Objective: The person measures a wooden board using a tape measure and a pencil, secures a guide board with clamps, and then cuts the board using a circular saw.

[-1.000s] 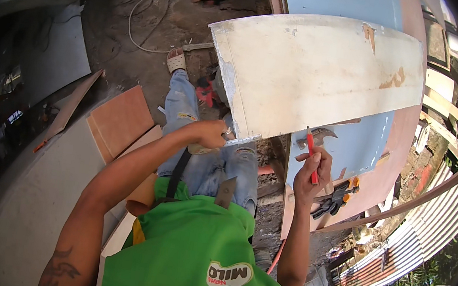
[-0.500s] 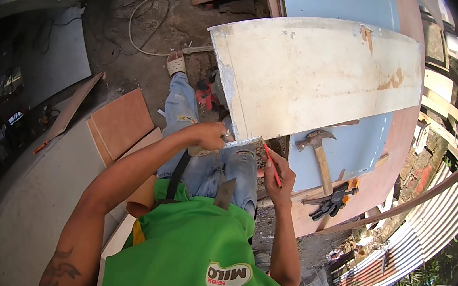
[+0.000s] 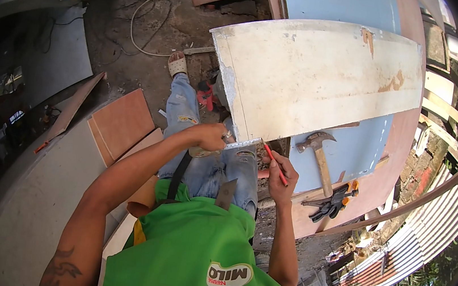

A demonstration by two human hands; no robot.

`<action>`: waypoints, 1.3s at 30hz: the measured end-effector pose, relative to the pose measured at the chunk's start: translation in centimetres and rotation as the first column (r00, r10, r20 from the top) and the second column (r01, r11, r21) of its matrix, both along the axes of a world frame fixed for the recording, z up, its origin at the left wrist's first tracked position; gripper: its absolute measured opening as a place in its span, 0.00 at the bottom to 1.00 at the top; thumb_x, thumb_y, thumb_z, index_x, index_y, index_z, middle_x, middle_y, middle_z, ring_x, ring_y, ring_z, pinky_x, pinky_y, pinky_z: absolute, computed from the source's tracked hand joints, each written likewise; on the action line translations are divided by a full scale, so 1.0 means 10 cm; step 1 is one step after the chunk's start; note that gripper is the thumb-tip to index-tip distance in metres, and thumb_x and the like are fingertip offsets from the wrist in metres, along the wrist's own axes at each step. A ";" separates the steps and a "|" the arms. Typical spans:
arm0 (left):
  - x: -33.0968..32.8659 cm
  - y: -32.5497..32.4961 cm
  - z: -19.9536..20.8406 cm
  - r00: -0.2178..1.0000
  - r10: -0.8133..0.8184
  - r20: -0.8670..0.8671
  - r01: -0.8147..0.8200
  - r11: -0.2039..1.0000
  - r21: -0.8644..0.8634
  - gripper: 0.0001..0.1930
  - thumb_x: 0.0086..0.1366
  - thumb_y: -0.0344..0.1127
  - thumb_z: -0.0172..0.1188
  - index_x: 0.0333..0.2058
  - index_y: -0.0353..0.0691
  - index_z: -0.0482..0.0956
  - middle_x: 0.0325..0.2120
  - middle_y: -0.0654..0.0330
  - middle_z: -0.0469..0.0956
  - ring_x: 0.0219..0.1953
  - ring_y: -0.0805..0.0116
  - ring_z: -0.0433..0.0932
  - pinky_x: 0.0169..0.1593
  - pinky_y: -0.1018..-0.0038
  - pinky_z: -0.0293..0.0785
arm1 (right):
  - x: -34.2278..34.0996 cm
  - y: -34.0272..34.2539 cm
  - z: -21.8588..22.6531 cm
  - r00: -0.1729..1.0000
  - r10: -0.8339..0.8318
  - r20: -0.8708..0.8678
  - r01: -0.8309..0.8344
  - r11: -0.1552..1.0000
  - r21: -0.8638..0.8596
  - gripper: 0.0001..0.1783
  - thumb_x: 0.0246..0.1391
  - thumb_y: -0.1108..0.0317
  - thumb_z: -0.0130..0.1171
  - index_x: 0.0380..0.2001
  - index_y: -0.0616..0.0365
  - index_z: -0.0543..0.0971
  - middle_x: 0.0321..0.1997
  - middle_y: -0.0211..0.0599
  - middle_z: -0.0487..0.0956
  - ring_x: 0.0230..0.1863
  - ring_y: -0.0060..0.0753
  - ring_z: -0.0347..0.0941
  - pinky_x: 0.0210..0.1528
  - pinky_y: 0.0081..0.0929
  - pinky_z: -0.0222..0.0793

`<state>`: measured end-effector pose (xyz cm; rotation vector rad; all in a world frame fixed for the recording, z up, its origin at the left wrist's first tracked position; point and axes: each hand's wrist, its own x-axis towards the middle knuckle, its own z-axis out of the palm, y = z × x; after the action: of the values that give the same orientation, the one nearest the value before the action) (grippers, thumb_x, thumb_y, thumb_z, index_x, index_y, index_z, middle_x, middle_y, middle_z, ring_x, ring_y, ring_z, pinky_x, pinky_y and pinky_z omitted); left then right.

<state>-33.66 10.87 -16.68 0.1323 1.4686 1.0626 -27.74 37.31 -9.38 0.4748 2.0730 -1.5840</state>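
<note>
Dirt floor (image 3: 189, 26) below a pale board (image 3: 322, 80), left hand (image 3: 211, 136) curled around a measuring strip (image 3: 243, 143), right hand (image 3: 289, 174) pinching a red pencil (image 3: 269, 152), tip beside the strip's end.

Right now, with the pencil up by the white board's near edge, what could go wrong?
The measuring tape might shift at the white board's near edge if the left hand slackens, spoiling a reading. The red pencil, its tip close to the tape's end, could nudge it. The hammer lies unheld beside the right hand; a sideways swing might knock it.
</note>
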 end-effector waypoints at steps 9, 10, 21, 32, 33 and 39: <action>0.02 0.02 -0.01 1.000 0.027 0.006 -0.027 1.000 -0.014 0.22 0.55 0.29 0.54 0.50 0.38 0.81 0.42 0.45 0.83 0.44 0.56 0.81 0.50 0.67 0.74 | 0.06 -0.02 -0.03 0.995 0.058 -0.078 -0.056 0.998 0.027 0.16 0.64 0.70 0.56 0.52 0.67 0.77 0.41 0.39 0.82 0.42 0.22 0.77 0.44 0.18 0.72; 0.03 0.02 -0.02 1.000 0.028 -0.001 -0.028 1.000 -0.012 0.22 0.55 0.28 0.54 0.50 0.38 0.81 0.42 0.45 0.83 0.44 0.56 0.81 0.50 0.68 0.74 | 0.06 -0.02 -0.03 0.995 0.054 -0.081 -0.052 0.998 0.020 0.16 0.64 0.70 0.56 0.52 0.67 0.77 0.41 0.39 0.82 0.42 0.22 0.78 0.44 0.18 0.72; 0.01 0.02 0.01 0.999 0.024 0.037 -0.023 0.999 -0.038 0.23 0.55 0.29 0.56 0.51 0.41 0.81 0.43 0.46 0.83 0.44 0.57 0.81 0.50 0.69 0.74 | 0.08 -0.04 -0.05 0.994 0.058 -0.097 -0.056 0.998 0.028 0.15 0.64 0.70 0.55 0.50 0.69 0.77 0.42 0.42 0.83 0.43 0.26 0.80 0.43 0.20 0.74; -0.05 0.01 0.09 0.997 0.042 0.059 -0.041 0.999 -0.028 0.23 0.56 0.29 0.56 0.52 0.43 0.81 0.42 0.48 0.83 0.43 0.59 0.81 0.49 0.69 0.74 | 0.09 -0.04 -0.05 0.994 0.045 -0.095 -0.041 0.998 0.039 0.15 0.64 0.70 0.56 0.51 0.67 0.78 0.40 0.40 0.83 0.41 0.23 0.79 0.43 0.20 0.73; -0.05 0.01 0.09 0.997 0.037 0.065 -0.035 0.999 -0.034 0.23 0.56 0.29 0.56 0.52 0.43 0.81 0.42 0.48 0.83 0.43 0.59 0.81 0.49 0.69 0.74 | 0.09 -0.05 -0.05 0.992 0.060 -0.110 -0.055 0.997 0.052 0.15 0.64 0.70 0.56 0.51 0.67 0.78 0.40 0.40 0.83 0.41 0.23 0.79 0.43 0.20 0.73; -0.03 0.01 0.04 0.997 0.049 0.053 -0.049 0.999 -0.012 0.23 0.56 0.29 0.56 0.52 0.40 0.81 0.42 0.48 0.83 0.44 0.59 0.81 0.49 0.70 0.74 | 0.09 -0.07 -0.06 0.992 0.046 -0.116 -0.040 0.998 0.051 0.15 0.64 0.70 0.56 0.51 0.67 0.78 0.39 0.40 0.83 0.40 0.23 0.79 0.43 0.20 0.73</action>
<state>-33.96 10.93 -16.26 0.0599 1.4355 1.0897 -26.84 36.65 -9.94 0.3596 2.1983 -1.5735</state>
